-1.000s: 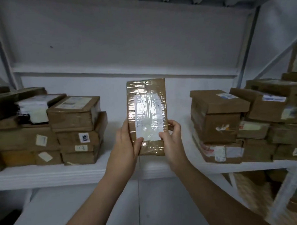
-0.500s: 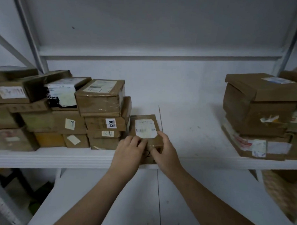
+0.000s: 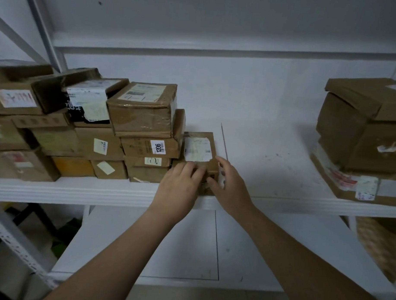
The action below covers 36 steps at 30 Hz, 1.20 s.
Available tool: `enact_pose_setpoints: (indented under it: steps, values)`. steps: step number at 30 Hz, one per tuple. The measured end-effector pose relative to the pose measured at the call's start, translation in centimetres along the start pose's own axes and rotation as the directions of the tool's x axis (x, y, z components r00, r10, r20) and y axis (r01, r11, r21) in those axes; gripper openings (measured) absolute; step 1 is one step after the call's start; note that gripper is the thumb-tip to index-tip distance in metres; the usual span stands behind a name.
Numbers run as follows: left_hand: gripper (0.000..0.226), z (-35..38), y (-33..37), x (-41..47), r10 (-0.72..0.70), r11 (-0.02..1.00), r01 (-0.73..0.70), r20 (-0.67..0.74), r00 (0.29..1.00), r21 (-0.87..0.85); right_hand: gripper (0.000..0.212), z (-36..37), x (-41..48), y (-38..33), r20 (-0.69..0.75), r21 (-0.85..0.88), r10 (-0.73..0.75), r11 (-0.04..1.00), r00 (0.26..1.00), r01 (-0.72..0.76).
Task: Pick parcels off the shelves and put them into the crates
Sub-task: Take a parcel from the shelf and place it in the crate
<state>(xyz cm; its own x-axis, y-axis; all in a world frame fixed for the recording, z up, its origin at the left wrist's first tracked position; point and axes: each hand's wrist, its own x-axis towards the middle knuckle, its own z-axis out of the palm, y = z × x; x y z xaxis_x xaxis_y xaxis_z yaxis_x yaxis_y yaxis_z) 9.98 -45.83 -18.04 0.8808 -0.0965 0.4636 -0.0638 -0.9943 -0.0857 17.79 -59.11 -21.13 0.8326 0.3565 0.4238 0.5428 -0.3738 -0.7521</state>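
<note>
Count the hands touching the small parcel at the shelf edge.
2. The left hand rests on the near top of the parcel; the right hand touches its right side. None seems hidden.

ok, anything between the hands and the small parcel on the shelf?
Nothing visible. The left hand rests on top of the small parcel, and the right hand touches its right edge.
</note>
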Motion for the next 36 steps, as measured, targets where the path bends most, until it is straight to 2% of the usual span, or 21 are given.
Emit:
enact_pose_setpoints:
  steps: [6,10,14,17,19,22,25,27,30,32,36]
  values:
    - [0.038,-0.7,3.7,2.4,0.108,0.982,-0.126,-0.132,0.985,-0.138,0.041,-7.4,-1.8,0.8,-0.190,-0.156,-0.089,0.986,0.978,0.059]
    - [0.041,-0.7,7.8,5.4,0.149,0.953,-0.182,-0.150,0.977,-0.243,0.033,-13.7,-3.0,0.9,-0.349,-0.292,-0.172,0.954,0.921,0.067]
    - [0.044,-0.5,13.0,8.3,0.167,0.864,-0.236,-0.188,0.968,-0.445,0.027,-20.3,-4.5,2.0,-0.507,-0.387,-0.158,0.920,0.848,-0.060]
    - [0.053,-0.6,17.1,10.9,0.132,0.751,-0.209,-0.167,0.977,-0.626,0.028,-24.7,-5.3,3.1,-0.600,-0.409,-0.115,0.895,0.792,-0.180]
    - [0.061,-1.3,19.6,13.3,0.068,0.655,-0.126,-0.107,0.992,-0.745,0.031,-27.4,-5.3,3.3,-0.643,-0.403,-0.111,0.890,0.758,-0.212]
    - [0.064,-3.1,22.5,16.9,-0.006,0.453,-0.032,-0.039,0.999,-0.891,0.039,-31.2,-4.3,3.3,-0.651,-0.337,-0.056,0.915,0.757,-0.223]
    - [0.063,-4.8,24.4,20.0,-0.023,0.318,0.057,0.052,0.998,-0.946,0.043,-33.9,-2.8,3.0,-0.613,-0.199,0.043,0.958,0.789,-0.207]
    - [0.056,-5.5,25.1,21.2,-0.063,0.258,0.130,0.117,0.991,-0.957,0.043,-34.6,-2.1,2.9,-0.579,-0.168,0.067,0.966,0.813,-0.199]
    - [0.036,-6.2,25.7,22.1,-0.148,0.274,0.158,0.121,0.981,-0.948,0.037,-34.7,-1.7,3.2,-0.581,-0.124,0.036,0.984,0.813,-0.132]
    - [0.031,-6.4,25.9,22.4,-0.170,0.237,0.167,0.128,0.977,-0.957,0.029,-34.6,-1.5,3.4,-0.607,-0.088,0.011,0.993,0.795,-0.081]
    - [0.022,-6.5,26.6,22.0,-0.258,-0.028,0.122,0.125,0.958,-0.992,0.015,-34.5,-1.3,3.8,-0.607,-0.035,-0.011,0.999,0.795,-0.013]
